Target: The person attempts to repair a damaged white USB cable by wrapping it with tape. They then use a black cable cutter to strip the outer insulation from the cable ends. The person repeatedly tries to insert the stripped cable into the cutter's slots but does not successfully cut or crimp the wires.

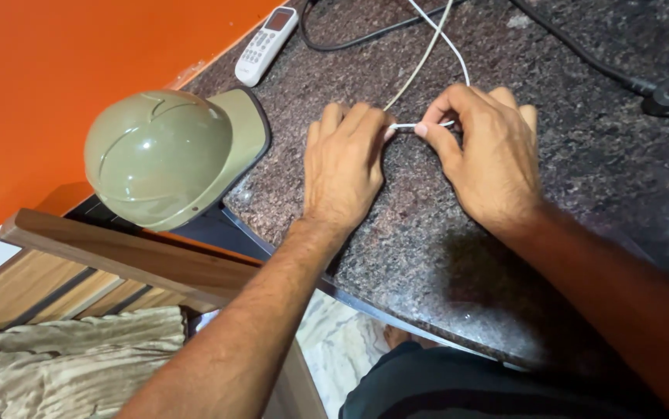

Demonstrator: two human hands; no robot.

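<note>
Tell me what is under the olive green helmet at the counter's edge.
The helmet rests on the dark speckled counter, its brim over the edge. Below its rounded end show a dark ledge and a wooden rail. Whatever lies inside the shell is covered.

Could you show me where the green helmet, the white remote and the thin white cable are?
green helmet (160, 155), head view, on the top of its shell.
white remote (266, 45), head view, on its button face.
thin white cable (404, 125), head view, on the stretch between both hands.

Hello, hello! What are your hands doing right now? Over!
Left hand and right hand both pinching the white cable, stretched between them on the stone counter. Green helmet at left, clear of hands.
</note>
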